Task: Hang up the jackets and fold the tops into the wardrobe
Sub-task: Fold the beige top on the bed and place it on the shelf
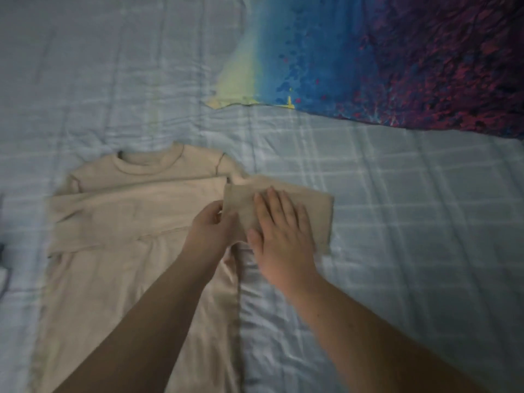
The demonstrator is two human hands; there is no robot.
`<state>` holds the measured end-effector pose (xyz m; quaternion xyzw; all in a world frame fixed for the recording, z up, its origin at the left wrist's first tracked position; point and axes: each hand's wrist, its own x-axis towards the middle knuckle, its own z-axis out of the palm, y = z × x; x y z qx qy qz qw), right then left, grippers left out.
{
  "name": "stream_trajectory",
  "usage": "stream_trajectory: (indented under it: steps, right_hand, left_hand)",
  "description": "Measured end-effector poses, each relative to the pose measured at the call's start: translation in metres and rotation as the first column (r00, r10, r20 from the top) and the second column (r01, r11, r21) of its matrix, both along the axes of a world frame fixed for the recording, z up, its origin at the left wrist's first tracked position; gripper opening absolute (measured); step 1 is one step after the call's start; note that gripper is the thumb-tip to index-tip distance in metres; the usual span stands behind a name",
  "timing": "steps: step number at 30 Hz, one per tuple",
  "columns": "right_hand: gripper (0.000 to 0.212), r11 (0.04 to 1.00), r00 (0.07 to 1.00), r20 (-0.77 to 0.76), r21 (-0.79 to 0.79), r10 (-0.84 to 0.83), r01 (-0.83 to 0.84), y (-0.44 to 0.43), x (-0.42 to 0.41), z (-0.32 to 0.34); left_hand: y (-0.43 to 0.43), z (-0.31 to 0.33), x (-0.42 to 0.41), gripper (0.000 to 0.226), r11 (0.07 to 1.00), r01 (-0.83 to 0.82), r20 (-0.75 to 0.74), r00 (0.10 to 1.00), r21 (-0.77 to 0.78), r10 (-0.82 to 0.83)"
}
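Sleeve (317, 211) of the top (127, 265), centre frame: our right hand (280, 231) lies flat on it, our left hand (209, 225) pinches its edge; released early, we judge, it would unfold.

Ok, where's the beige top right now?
Head view: the beige top lies flat on the checked bedsheet, left of centre, collar farthest away. The left hand pinches and the right hand presses its folded sleeve, below the colourful blanket.
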<state>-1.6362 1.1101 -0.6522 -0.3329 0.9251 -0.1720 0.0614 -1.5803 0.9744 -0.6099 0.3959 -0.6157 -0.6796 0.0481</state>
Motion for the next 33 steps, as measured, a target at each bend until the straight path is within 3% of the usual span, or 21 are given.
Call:
stream_trajectory:
  steps: [5,11,16,20,25,27,29,31,33]
  right_hand:
    - [0.061,0.999,0.999,0.031,0.043,0.022,-0.023,-0.109,0.050,0.001]
    - [0.059,0.988,0.999,0.036,0.146,0.036,-0.041,-0.221,0.103,-0.018]
    - [0.061,0.980,0.999,-0.033,0.200,0.026,-0.019,-0.284,0.123,-0.030]
    - [0.061,0.967,0.998,-0.055,0.254,0.022,-0.007,-0.301,0.135,-0.042]
    - [0.060,0.954,0.995,-0.087,0.300,0.038,-0.010,-0.303,0.139,-0.054]
    - [0.060,0.958,0.995,-0.087,0.286,0.040,-0.013,-0.303,0.138,-0.051]
    - [0.060,0.970,0.995,-0.097,0.241,0.035,-0.010,-0.301,0.135,-0.042]
    - [0.059,0.979,0.989,-0.147,0.202,0.013,0.017,-0.294,0.127,-0.031]
    - [0.058,0.976,0.985,-0.167,0.206,-0.042,0.076,-0.284,0.114,-0.027]
  left_hand:
    - [-0.126,0.003,0.060,0.019,0.989,-0.141,0.049,0.989,0.046,0.138]
    - [-0.260,-0.001,0.130,0.034,0.985,-0.165,0.090,0.983,0.057,0.159]
    - [-0.344,-0.021,0.168,0.015,0.968,-0.194,0.220,0.949,-0.158,0.226]
    - [-0.370,-0.040,0.183,0.005,0.913,0.020,0.374,0.916,-0.408,0.148]
    - [-0.370,-0.063,0.188,0.016,0.866,0.037,0.332,0.931,-0.499,0.152]
    - [-0.365,-0.068,0.191,0.033,0.741,0.067,0.277,0.947,-0.668,0.164]
    - [-0.355,-0.069,0.194,0.045,0.475,0.143,0.220,0.969,-0.868,0.110]
    - [-0.341,-0.064,0.191,0.053,0.310,0.238,0.226,0.971,-0.920,-0.073]
    - [-0.327,-0.067,0.184,0.059,0.240,0.388,0.338,0.914,-0.890,-0.223]
